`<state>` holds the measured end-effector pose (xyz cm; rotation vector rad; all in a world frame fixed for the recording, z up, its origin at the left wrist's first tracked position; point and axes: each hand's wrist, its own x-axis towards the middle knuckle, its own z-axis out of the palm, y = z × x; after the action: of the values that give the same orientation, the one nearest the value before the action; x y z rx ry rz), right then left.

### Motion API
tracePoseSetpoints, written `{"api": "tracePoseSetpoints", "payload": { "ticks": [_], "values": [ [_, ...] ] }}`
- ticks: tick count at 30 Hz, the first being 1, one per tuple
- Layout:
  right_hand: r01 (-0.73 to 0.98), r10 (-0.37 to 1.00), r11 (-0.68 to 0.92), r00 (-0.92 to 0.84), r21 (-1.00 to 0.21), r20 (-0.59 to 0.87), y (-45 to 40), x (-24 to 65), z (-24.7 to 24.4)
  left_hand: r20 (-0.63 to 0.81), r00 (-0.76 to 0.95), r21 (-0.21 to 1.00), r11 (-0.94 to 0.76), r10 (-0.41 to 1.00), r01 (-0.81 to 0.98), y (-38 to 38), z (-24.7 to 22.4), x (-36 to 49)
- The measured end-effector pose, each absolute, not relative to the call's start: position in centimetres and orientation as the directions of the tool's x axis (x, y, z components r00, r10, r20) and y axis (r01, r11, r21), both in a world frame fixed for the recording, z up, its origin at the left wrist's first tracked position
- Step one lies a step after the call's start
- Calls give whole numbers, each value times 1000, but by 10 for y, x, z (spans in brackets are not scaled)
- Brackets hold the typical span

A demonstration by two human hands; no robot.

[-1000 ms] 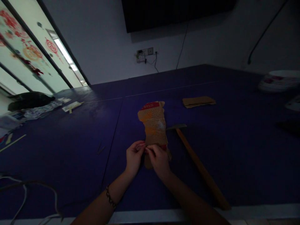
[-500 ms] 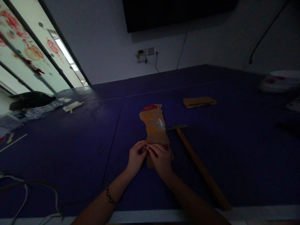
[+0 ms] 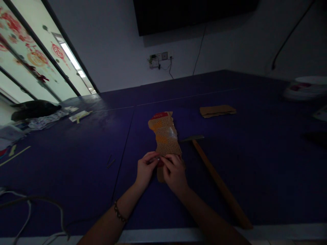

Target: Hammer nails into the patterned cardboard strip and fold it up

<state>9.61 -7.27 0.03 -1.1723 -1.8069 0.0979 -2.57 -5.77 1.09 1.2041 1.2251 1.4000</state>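
On dimly lit purple tabletop, left hand, right hand, fingers pinched closed at cardboard; dark screen on wall.

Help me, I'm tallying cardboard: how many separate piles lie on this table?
2: the patterned pile at the left hand and right hand; the plain pile beyond the hammer. Others may be hidden.

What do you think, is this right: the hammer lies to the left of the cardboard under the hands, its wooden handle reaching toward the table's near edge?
Not quite. The head view shows the hammer to the right of the cardboard, not the left. Its wooden handle does reach toward the near edge of the table.
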Motion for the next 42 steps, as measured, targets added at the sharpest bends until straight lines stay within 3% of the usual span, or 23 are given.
{"api": "tracePoseSetpoints", "payload": {
  "ticks": [5, 9, 13, 17, 19, 21, 26, 30, 38, 42],
  "values": [
    [662, 759, 528, -88, -531, 645, -72, 94, 2, 109, -147, 993, -113, 983, -20, -57, 11, -25],
    [608, 739, 524, 22, -596, 673, -72, 101, 16, 140, -200, 990, -138, 970, 24, -54, 8, -28],
    [690, 774, 377, 132, -618, 620, -86, 137, 34, 178, -221, 984, -166, 959, 69, -49, 5, -32],
    [919, 901, 43, 134, -391, 414, -116, 198, 23, 178, -208, 984, -175, 962, 35, -45, 1, -32],
    [966, 924, -92, 173, -243, 341, -130, 223, 8, 153, -190, 988, -156, 970, -3, -42, -1, -30],
    [968, 940, -156, 207, -197, 273, -137, 239, -5, 128, -165, 991, -134, 978, -30, -39, -2, -27],
    [946, 988, -79, 117, -315, 101, -135, 240, -7, 83, -100, 988, -95, 992, -123, -25, -2, -15],
    [929, 979, -191, 203, -316, 5, -129, 227, 9, 41, -90, 967, -62, 995, -246, -17, -4, -10],
    [669, 942, -313, 309, -674, -131, -116, 227, 29, 35, -116, 949, -69, 993, -309, -13, -8, -15],
    [347, 904, -318, 392, -882, -171, -146, 210, 37, 70, -121, 961, -100, 990, -257, -12, -11, -14]
  ]
}}
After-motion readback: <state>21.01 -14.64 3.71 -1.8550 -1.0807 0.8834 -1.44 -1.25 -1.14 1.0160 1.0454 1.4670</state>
